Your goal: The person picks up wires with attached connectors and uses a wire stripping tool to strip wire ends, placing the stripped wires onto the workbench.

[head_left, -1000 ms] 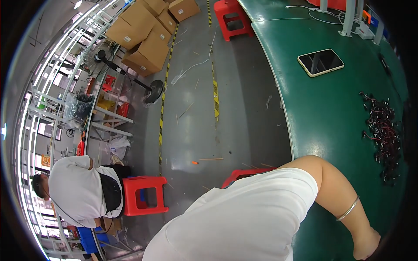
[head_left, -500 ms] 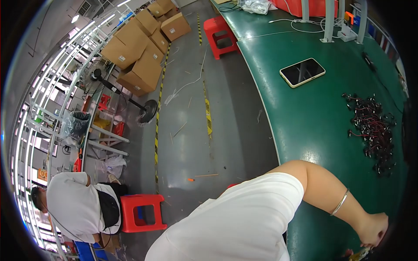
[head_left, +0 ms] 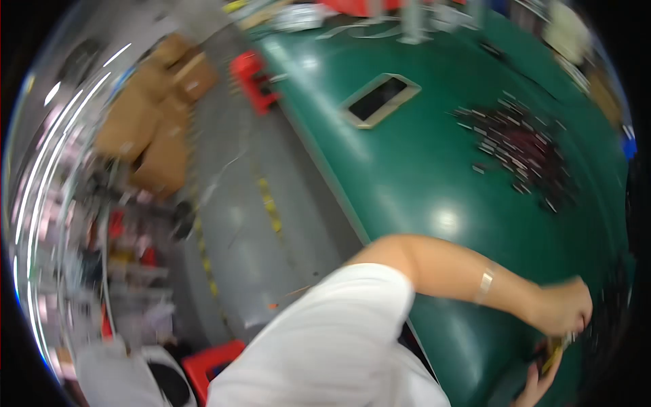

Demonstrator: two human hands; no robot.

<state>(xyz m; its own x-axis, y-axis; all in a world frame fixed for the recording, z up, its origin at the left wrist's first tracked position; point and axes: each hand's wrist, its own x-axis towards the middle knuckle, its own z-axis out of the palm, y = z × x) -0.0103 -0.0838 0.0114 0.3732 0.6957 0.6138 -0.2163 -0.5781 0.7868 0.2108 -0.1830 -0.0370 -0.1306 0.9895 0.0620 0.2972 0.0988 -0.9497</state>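
Green worktop [head_left: 420,183], one, its long aisle edge running diagonally across the view. Brown cartons [head_left: 139,122], a stack, across the aisle, well apart from that edge. Red stool [head_left: 254,81], one, just beside the aisle edge, towards the worktop's far end. Pile of dark wired parts [head_left: 522,149], loose, well inward from the aisle edge; count not legible through blur. Phone [head_left: 380,100], one, pale surround, dark screen up, lying between pile and aisle edge. Left hand [head_left: 561,308], above the worktop, well in from the aisle edge; fingers curled narrow, apparently about a small pale part [head_left: 569,336]. Right hand [head_left: 539,388], just beside the left, partly cut off by the view; visible fingers lie along a yellow-and-dark item [head_left: 553,358] and seem to hold it, exact kind indistinct. Step in hand, by judgement: close two-handed work, item brought against part. Next move, by judgement: calls for both grips steady and aligned, with the small part pinched securely.
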